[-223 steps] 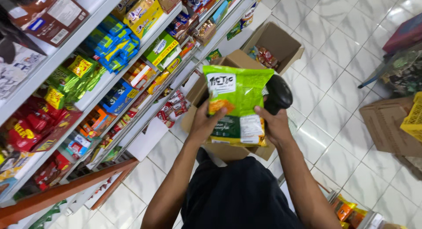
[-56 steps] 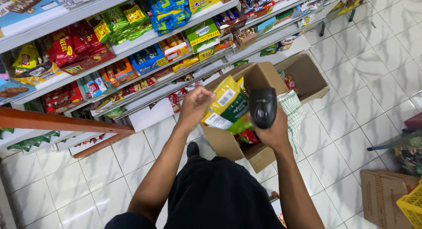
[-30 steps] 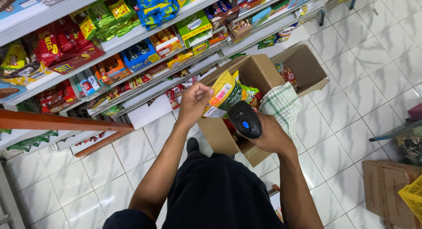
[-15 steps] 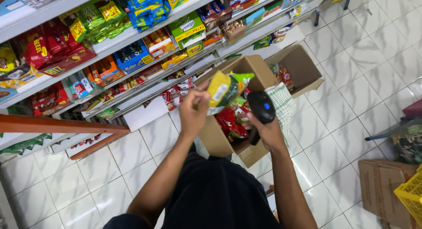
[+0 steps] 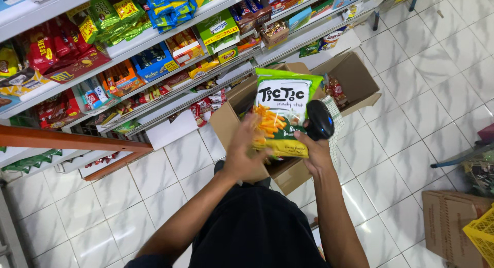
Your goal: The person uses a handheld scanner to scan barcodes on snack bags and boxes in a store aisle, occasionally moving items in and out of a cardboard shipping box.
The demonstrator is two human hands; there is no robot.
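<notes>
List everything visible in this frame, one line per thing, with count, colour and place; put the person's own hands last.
snack bag: one, green and white with orange sticks pictured, held up over the open box
handheld scanner: one, black, at the bag's right edge
cardboard box: one, brown, open on the floor below the shelves, packets inside
shelves: several white tiers, upper left, filled with red, green, blue and orange packets
flattened cardboard: one, brown, lower right floor
crate: one, yellow, lower right corner
floor tiles: white, glossy
left hand: grips the bag's lower left
right hand: holds the scanner
</notes>
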